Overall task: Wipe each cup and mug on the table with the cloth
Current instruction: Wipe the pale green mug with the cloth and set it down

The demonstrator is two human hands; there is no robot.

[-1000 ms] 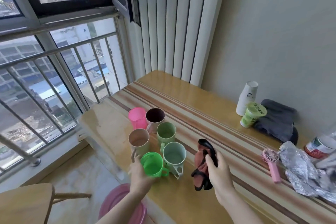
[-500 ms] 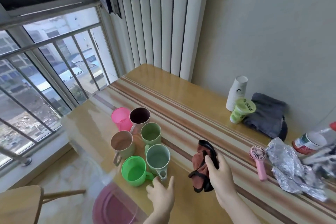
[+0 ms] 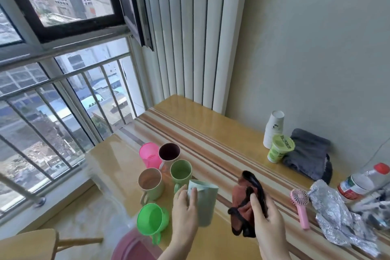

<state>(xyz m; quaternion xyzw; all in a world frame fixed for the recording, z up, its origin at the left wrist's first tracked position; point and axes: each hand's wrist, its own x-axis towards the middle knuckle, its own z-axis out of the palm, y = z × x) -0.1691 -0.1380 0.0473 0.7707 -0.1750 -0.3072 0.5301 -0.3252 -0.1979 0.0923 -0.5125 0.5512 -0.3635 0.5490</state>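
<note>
Several plastic mugs stand grouped at the table's left end: a pink cup [image 3: 148,155], a dark maroon mug [image 3: 169,152], a sage green mug [image 3: 181,172], a beige-lined mug [image 3: 150,183] and a bright green mug [image 3: 152,219] by the front edge. My left hand [image 3: 185,213] grips the pale blue-green mug [image 3: 205,202], lifted slightly off the table. My right hand [image 3: 267,217] holds the bunched reddish-brown cloth with black trim [image 3: 242,207] just right of that mug.
The wooden table [image 3: 211,133] has a striped runner. Along the wall are stacked white paper cups [image 3: 273,129], a green drink cup [image 3: 279,149] and a dark grey towel [image 3: 308,154]. A pink handheld fan [image 3: 299,205], crumpled foil [image 3: 337,215] and a bottle [image 3: 358,181] lie right. A pink stool [image 3: 135,248] sits below.
My left hand left the bright green mug, came across and took hold of the pale blue-green mug, raising it. My right hand kept the cloth. The camera tilted upward.
</note>
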